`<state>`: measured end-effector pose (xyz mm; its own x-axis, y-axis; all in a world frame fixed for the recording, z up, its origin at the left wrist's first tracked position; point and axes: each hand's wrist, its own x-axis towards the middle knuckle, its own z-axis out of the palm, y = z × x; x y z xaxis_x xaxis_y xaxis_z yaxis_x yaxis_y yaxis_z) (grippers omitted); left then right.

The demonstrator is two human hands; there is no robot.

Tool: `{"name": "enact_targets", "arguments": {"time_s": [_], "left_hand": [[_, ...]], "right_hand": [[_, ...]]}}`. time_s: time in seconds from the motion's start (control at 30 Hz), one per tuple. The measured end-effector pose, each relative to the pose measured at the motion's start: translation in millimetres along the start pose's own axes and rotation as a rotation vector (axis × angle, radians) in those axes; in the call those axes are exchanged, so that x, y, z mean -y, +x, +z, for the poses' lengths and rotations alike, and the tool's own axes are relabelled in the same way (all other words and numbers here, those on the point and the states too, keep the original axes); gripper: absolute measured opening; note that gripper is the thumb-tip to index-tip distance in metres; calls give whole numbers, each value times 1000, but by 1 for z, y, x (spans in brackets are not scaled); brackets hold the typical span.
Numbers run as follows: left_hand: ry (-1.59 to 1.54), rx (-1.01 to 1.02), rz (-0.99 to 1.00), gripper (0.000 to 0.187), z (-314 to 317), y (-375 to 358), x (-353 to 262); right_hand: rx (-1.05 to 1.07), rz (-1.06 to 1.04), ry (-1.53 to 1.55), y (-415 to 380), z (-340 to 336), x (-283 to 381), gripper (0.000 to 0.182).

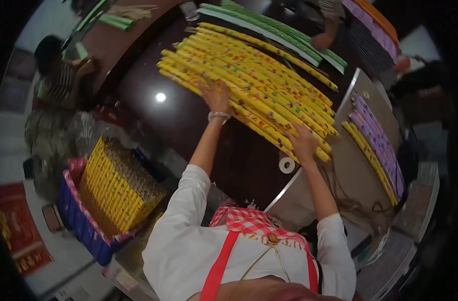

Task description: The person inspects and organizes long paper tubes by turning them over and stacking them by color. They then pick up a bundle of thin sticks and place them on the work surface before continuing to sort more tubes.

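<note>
A broad bundle of yellow patterned wrapping paper rolls (259, 75) lies slantwise across the dark table. My left hand (216, 95), with a bracelet at the wrist, rests on the near side of the rolls toward their left part, fingers spread. Against the same near side, closer to the right ends, lies my right hand (303, 144), its fingers stretched over the outer rolls. Both palms face the rolls, so the undersides of the fingers are hidden. One yellow roll (289, 57) lies slightly apart along the far edge of the bundle.
Green rolls (269, 30) lie beyond, near another person's hand (321, 41). Purple rolls (374, 135) lie on the board at right. A white tape ring (286, 165) sits by the table edge. A blue crate (83, 220) holds yellow rolls at lower left. Another person (63, 80) works at far left.
</note>
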<state>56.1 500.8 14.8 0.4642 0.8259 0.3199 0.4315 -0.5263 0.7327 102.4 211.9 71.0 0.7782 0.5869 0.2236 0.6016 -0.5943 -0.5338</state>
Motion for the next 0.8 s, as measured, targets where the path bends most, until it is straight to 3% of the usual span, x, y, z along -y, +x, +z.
{"name": "enact_targets", "arguments": {"time_s": [0.03, 0.1, 0.13, 0.17, 0.2, 0.23, 0.3, 0.33, 0.4, 0.43, 0.47, 0.53, 0.57, 0.6, 0.63, 0.67, 0.7, 0.73, 0.8], "left_hand": [[154, 25, 74, 68, 6, 4, 8], [334, 173, 175, 66, 22, 11, 35], [850, 249, 336, 66, 48, 12, 88], [279, 305, 1, 69, 60, 15, 101], [276, 217, 150, 70, 30, 2, 54], [439, 292, 62, 71, 22, 2, 38], [498, 250, 137, 75, 24, 4, 41], [514, 199, 221, 76, 27, 3, 47], [479, 240, 240, 76, 35, 0, 38], [454, 262, 236, 76, 32, 1, 36], [440, 277, 224, 77, 26, 2, 37], [416, 297, 201, 78, 17, 5, 35], [407, 305, 189, 78, 17, 4, 30], [417, 312, 178, 78, 16, 3, 25], [388, 309, 212, 77, 20, 8, 38], [390, 322, 187, 77, 19, 7, 34], [372, 339, 119, 76, 15, 3, 22], [344, 356, 55, 75, 12, 0, 11], [233, 290, 110, 72, 13, -6, 13]], "right_hand": [[56, 12, -50, 3, 5, 5, 35], [-34, -26, -110, -4, 30, -13, 38], [-3, -10, -138, -8, 36, -22, 36], [-55, -35, -216, -11, 29, -19, 30], [-120, -74, -178, -15, 36, -26, 28], [-187, -134, -139, -19, 40, -35, 27], [-303, -155, -224, -27, 26, -36, 26], [-333, -158, -182, -30, 7, -38, 16], [-366, 104, 126, -49, -20, -58, 10], [-411, 45, -98, -59, -43, -76, 9], [-583, 179, 79, -69, -42, -106, 11], [-656, 543, 319, -95, -63, -173, 18], [-672, 703, 270, -106, -90, -197, 22], [-755, 738, 293, -129, -96, -262, 22], [-719, 869, 557, -146, -110, -317, 21], [-653, 961, 581, -160, -128, -356, 21], [-815, 1138, 895, -170, -135, -410, 31], [-888, 1170, 1028, -196, -136, -488, 48], [-654, 1132, 1114, -227, -162, -558, 48]]}}
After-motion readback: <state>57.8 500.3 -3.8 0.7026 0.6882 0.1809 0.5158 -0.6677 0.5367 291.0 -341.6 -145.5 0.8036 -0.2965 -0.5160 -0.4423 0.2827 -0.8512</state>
